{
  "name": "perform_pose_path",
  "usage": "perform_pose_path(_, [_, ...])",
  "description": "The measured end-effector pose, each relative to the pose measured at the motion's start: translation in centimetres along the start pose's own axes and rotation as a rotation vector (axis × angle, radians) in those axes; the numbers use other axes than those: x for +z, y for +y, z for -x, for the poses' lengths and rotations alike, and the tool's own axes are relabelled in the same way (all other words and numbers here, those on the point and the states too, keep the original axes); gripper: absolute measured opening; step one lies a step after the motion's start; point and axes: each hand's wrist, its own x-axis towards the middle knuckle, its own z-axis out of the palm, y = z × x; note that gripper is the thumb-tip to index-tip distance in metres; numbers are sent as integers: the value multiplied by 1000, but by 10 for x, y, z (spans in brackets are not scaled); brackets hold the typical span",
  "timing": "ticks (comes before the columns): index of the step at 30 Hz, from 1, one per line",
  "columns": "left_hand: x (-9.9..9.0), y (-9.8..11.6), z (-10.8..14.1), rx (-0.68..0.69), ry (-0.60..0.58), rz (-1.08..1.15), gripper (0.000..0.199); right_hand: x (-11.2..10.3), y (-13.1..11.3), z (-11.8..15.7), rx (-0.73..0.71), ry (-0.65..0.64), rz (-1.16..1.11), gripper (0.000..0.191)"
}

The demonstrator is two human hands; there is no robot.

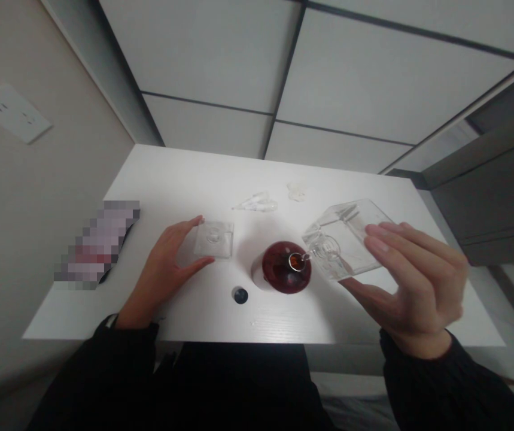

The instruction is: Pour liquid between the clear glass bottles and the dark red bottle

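My right hand [411,281] is closed around a clear square bottle [359,233], tilted so that its narrow neck points left. That neck is right at the open mouth of a dark amber-red round bottle [283,278], which stands upright on the table; whether the two touch I cannot tell. My left hand [167,263] grips a small clear square piece [215,239] by its left side, thumb and fingers at opposite edges. Between that hand and the amber bottle lies a round black cap [240,295]. Any liquid stream at the neck is too fine to make out.
Clear plastic droppers [257,203] lie on the white table [185,173] behind the bottle, beside a small crumpled transparent item [297,191]. A pixelated flat object [99,245] rests at the left edge. Panelled doors [221,54] rise behind the table, with a wall at left.
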Motion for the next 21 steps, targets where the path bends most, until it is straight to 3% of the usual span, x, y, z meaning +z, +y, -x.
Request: perform_pose_path(21, [0, -3, 0, 37, 18, -37, 70, -6, 0, -1, -14, -71, 29, 73])
